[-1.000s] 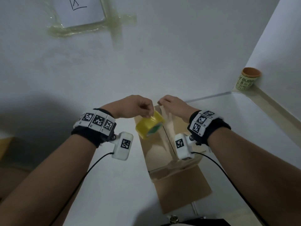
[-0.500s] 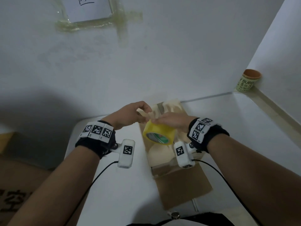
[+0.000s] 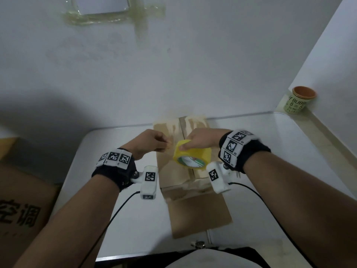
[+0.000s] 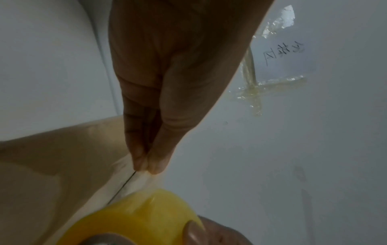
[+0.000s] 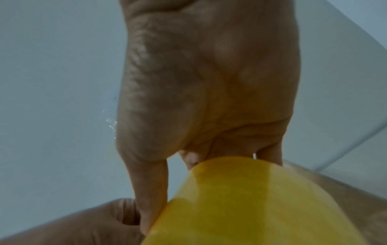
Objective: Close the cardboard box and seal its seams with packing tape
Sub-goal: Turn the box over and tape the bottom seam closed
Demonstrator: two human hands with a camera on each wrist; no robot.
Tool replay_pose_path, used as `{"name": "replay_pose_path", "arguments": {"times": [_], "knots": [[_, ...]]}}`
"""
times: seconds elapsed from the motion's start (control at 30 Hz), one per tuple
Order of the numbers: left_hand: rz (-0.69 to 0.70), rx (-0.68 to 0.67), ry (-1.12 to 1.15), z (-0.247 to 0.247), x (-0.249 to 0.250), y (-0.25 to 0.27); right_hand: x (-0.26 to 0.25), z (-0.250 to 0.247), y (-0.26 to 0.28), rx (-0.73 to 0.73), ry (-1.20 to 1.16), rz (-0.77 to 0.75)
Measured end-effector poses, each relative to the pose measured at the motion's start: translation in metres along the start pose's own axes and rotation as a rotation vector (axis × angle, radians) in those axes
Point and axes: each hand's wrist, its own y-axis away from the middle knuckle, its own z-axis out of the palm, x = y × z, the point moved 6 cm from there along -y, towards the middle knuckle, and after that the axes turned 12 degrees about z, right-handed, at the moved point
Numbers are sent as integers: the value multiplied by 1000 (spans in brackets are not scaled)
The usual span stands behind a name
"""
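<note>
Cardboard box (image 3: 174, 167) rests on white table (image 3: 270, 155) against white wall (image 3: 193, 64).

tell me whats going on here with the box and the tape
A person is taping a cardboard box shut on a white table. The right hand grips a yellow roll of packing tape just above the box top, while the left hand pinches the loose tape end between thumb and fingertip. The top flaps are closed, with glossy tape already showing on them. A green paper cup sits on the ledge in the far right corner.
</note>
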Motion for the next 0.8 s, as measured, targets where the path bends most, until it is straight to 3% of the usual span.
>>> {"name": "replay_pose_path", "arguments": {"times": [0.23,0.3,0.4,0.43,0.57,0.63,0.7,0.8], "knots": [[33,111,75,-1,-5,14,16,-5,11,176,155,98],[50,161,50,-7,-6,15,23,-1,11,99,66,102],[45,246,-20,-14,-18,25,23,8,25,-172,-194,44],[28,246,-1,-13,-24,30,21,6,31,-196,-216,4],[13,146,50,3,-43,46,25,7,39,-134,61,11],[27,195,58,-2,-48,55,32,18,36,-117,202,62],[38,222,98,-12,-53,65,42,21,35,16,238,127],[30,136,153,-9,-56,74,48,21,42,126,215,191]]}}
